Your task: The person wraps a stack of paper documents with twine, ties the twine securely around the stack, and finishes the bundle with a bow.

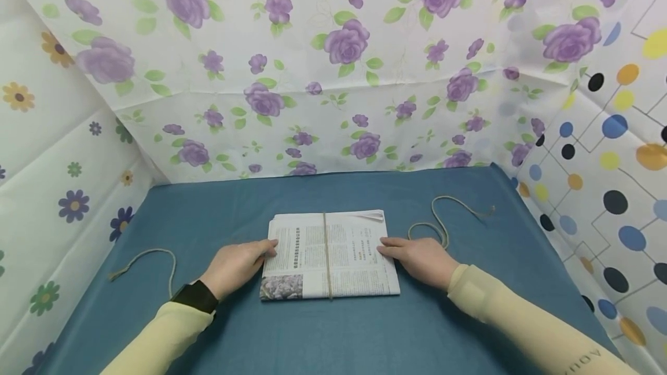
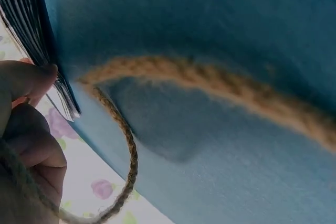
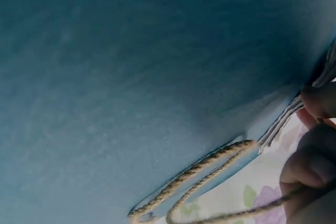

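Note:
A folded stack of newspaper (image 1: 354, 259) lies flat on the blue cloth, with a strand of twine (image 1: 327, 247) running front to back across its middle. My left hand (image 1: 237, 265) pinches the stack's left edge; in the left wrist view its thumb (image 2: 39, 80) presses against the layered paper edges (image 2: 26, 14). On the opposite side, my right hand (image 1: 419, 259) grips the right edge, thumb (image 3: 320, 100) against the layers. Loose cord (image 1: 156, 250) trails by the left wrist, and more cord (image 1: 443, 224) curves behind the right hand. Whether cord passes beneath the stack is hidden.
Blue cloth (image 1: 333, 334) covers the work surface. A purple-flowered sheet (image 1: 312, 120) hangs along the back edge. Other patterned sheets stand at the left (image 1: 68, 161) and at the right, where dots (image 1: 615, 201) cover the cloth.

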Available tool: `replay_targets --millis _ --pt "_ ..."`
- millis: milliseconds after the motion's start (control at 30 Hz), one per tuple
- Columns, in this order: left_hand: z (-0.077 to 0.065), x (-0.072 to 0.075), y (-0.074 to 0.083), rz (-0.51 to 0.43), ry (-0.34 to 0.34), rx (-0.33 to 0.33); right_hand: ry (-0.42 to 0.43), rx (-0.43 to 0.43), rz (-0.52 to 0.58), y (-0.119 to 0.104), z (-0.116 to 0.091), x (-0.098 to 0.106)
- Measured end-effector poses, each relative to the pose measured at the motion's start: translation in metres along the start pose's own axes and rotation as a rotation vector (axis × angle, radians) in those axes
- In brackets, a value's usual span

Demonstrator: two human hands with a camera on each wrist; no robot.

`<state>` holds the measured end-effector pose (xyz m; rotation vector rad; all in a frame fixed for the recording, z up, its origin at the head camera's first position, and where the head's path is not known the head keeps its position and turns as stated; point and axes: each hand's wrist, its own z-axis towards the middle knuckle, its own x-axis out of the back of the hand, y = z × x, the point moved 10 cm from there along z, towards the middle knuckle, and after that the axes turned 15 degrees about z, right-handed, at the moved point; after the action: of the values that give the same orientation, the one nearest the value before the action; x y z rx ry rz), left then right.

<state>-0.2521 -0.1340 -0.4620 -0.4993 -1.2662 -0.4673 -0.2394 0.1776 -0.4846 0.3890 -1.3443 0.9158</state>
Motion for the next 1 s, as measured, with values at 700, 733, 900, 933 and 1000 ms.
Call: replay_targets --millis 700,733,900,933,1000 --pt "-0.045 0.018 -0.093 -0.263 -0.201 0.362 0.015 -0.266 0.147 0.038 -0.048 0.047" --pt "-0.048 0.024 -0.103 -0.247 -0.180 0.387 0.031 -0.251 0.147 0.036 -0.046 0.051" --pt "-0.072 0.042 -0.155 -0.176 -0.182 0.539 0.097 -0.192 0.151 0.023 -0.031 0.074" --pt "-0.078 0.040 -0.164 -0.172 -0.217 0.565 0.099 -0.189 0.151 0.020 -0.027 0.077" --pt "-0.092 0.034 -0.178 -0.168 -0.305 0.610 0.095 -0.172 0.148 0.013 -0.017 0.080"
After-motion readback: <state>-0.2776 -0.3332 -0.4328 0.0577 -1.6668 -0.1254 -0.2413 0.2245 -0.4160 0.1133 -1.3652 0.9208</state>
